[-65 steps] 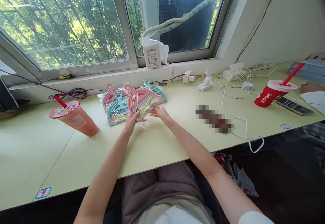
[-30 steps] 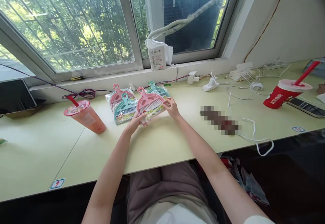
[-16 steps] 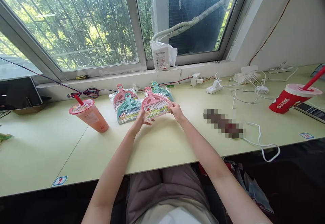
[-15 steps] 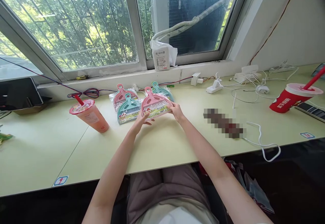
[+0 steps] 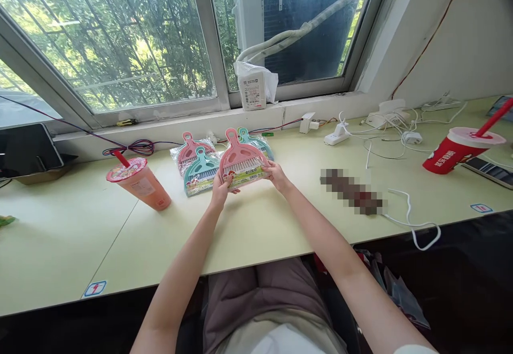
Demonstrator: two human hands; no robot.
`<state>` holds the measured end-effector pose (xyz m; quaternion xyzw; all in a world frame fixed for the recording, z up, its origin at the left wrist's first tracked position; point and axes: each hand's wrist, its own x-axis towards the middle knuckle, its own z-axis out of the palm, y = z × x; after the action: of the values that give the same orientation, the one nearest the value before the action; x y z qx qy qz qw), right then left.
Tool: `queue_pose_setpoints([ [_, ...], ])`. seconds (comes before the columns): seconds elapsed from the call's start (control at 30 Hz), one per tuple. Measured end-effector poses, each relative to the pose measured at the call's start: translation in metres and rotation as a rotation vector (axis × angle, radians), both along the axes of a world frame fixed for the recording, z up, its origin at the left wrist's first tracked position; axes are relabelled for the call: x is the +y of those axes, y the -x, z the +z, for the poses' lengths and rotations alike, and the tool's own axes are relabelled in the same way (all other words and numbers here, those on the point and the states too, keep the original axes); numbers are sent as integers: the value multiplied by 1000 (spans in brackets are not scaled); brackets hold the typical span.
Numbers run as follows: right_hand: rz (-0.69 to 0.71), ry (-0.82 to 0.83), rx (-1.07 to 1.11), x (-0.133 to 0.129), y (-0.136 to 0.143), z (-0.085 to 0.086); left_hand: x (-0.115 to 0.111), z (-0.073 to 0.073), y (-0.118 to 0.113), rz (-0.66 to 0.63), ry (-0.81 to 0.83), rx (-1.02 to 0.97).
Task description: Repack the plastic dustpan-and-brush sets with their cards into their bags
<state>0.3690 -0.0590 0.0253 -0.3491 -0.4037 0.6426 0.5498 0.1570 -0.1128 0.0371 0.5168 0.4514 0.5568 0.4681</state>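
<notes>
Between my two hands is a pink mini dustpan and brush set (image 5: 242, 156) in clear wrap, raised with its handle pointing away from me. My left hand (image 5: 221, 187) grips its lower left corner, thumb on the front. At the right corner, my right hand (image 5: 276, 175) pinches the edge. Beside it on the left lies a teal dustpan set (image 5: 200, 169), overlapping another pink dustpan set (image 5: 189, 148) behind it. A second teal set (image 5: 253, 139) is partly hidden behind the held one.
An orange drink cup (image 5: 142, 183) with a red straw stands left on the table (image 5: 256, 231). To the right are a blurred-out object (image 5: 352, 192), a white cable (image 5: 412, 217), a red cup (image 5: 451, 153) and several chargers (image 5: 337, 133). A tissue pack (image 5: 253, 89) sits on the windowsill.
The held pink set has risen slightly and tilted up, showing more of its front to me. My left hand has turned more upright. The view has shifted a little.
</notes>
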Motion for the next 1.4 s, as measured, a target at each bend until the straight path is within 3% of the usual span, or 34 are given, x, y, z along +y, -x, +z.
queue_pose_setpoints([
  [0.23, 224, -136, 121, -26, 26, 6, 6, -1, 11, 71, -70, -64],
  [0.4, 24, 5, 85, -28, 36, 2, 7, -5, 4, 15, -52, -30],
  [0.57, -113, 29, 88, -13, 12, 8, 4, 0, -3, -7, 16, -2],
  [0.63, -199, 46, 101, -4, -7, 11, 3, 3, 5, 98, -21, 7],
  [0.7, -318, 65, 123, 5, -28, 12, 5, 6, 19, 321, -104, 95],
  [0.8, -581, 112, 158, 16, -58, 8, 11, 7, 43, 728, -172, 404],
  [0.9, -784, 182, 187, 25, -78, -1, 15, 5, 59, 964, -112, 685],
  [1.03, -926, 282, 214, 31, -88, -13, 16, -1, 62, 1059, -38, 833],
  [1.17, -971, 284, 330, 34, -87, -18, 18, -5, 65, 1049, 87, 757],
  [1.27, -952, 263, 381, 36, -87, -18, 21, -7, 70, 1010, 158, 659],
  [1.4, -851, 188, 299, 39, -88, -16, 24, -9, 77, 968, 102, 609],
])
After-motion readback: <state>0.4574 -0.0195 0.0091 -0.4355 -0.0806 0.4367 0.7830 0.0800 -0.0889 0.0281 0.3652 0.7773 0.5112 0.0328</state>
